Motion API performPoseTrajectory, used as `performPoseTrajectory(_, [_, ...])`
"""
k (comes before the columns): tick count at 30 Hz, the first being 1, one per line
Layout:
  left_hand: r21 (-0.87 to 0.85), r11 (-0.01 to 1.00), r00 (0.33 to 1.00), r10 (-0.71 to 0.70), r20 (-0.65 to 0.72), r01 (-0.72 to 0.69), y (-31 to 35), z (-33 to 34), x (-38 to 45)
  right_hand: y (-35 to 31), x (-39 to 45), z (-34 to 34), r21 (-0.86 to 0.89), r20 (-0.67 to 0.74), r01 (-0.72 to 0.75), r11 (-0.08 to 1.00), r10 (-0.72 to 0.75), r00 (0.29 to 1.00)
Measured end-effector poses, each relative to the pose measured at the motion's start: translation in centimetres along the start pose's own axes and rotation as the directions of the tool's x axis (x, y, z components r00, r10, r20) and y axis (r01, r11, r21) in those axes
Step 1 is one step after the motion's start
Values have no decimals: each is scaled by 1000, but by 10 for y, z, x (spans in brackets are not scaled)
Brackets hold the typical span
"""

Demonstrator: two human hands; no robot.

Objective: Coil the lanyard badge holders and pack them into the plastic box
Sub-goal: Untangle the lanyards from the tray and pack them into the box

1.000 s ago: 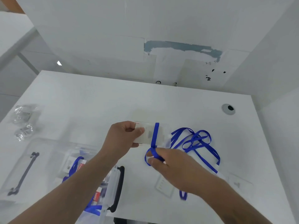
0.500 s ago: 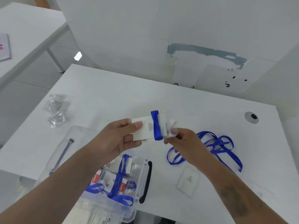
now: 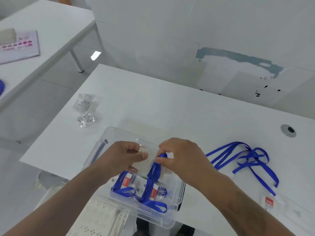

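Observation:
A clear plastic box [image 3: 172, 218] stands at the table's near edge with several coiled blue lanyard badge holders [image 3: 148, 191] inside. Above it I hold a clear badge holder [image 3: 146, 163] wrapped with its blue lanyard. My left hand [image 3: 122, 157] pinches the holder's left side. My right hand [image 3: 180, 155] pinches the blue strap at its right side. A loose blue lanyard [image 3: 245, 159] lies spread on the table to the right, ending in a badge holder with a red card [image 3: 270, 202].
The white table [image 3: 153, 103] carries two crumpled clear wrappers [image 3: 84, 109] at the left and a grey cable grommet [image 3: 289, 130] at the far right. The box lid with a dark handle [image 3: 100, 147] lies behind the box. Another white table [image 3: 51, 23] stands at the left.
Both hands have carried the wrapped badge holder leftward and down, from above the bare table to over the open box. The view has swung so the box sits under my hands.

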State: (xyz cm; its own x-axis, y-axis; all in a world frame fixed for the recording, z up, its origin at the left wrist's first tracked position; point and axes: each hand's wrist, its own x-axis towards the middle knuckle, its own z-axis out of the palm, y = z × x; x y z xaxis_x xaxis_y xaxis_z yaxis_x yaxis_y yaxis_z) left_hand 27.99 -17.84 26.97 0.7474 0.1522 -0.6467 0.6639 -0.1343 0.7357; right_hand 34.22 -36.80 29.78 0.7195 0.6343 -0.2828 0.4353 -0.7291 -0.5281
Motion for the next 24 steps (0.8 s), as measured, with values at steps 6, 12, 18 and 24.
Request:
performPoseTrajectory(6, [38, 991, 991, -130, -36, 132, -36, 2, 16, -6, 25, 45, -126, 100, -92, 988, 105, 989])
performPoseTrajectory(12, [294, 953, 982, -17, -190, 73, -64, 18, 52, -6, 46, 74, -448, 165, -59, 892, 148, 975])
performPoseTrajectory(18, [436, 899, 975, 53, -215, 48, -71, 36, 65, -10, 51, 88, -577, 244, -53, 815, 234, 941])
performPoseTrajectory(24, [500, 865, 974, 80, -213, 38, -58, 37, 60, -11, 37, 78, -528, 209, -36, 848, 171, 963])
